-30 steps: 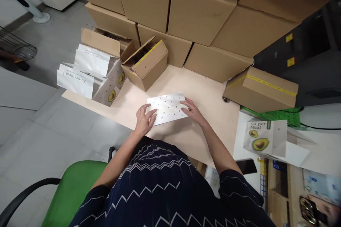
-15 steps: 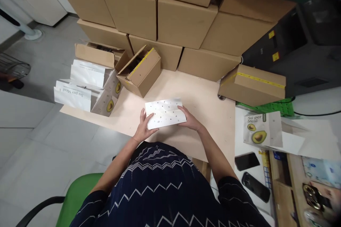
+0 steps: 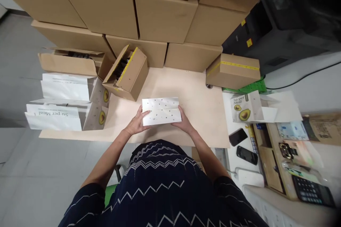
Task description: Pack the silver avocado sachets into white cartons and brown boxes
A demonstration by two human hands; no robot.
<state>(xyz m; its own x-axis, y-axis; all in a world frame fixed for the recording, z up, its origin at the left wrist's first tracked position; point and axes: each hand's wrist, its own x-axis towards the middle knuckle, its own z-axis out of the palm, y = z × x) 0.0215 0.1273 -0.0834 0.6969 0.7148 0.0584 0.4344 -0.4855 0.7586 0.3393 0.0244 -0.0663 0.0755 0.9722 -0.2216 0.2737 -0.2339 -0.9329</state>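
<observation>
Both of my hands hold a white carton (image 3: 161, 110) patterned with small dark rings, just above the near part of the wooden table (image 3: 186, 88). My left hand (image 3: 137, 122) grips its left end, with the thumb over the top face. At the right end, my right hand (image 3: 183, 120) has its fingers wrapped around the edge, some of them hidden underneath. A crease runs across the carton's upper face. Beyond it to the left stands an open brown cardboard box (image 3: 126, 74) with yellow tape and dark contents.
Open avocado-print cartons (image 3: 96, 117) stand at the table's left end. Stacked brown boxes (image 3: 165, 16) wall off the back. A taped box (image 3: 234, 71) sits back right, near a dark machine (image 3: 279, 21). On the right are another carton (image 3: 246, 108) and two phones (image 3: 247, 155).
My view has turned, so the surroundings sit further left. The carton remains between both hands and looks slightly more level.
</observation>
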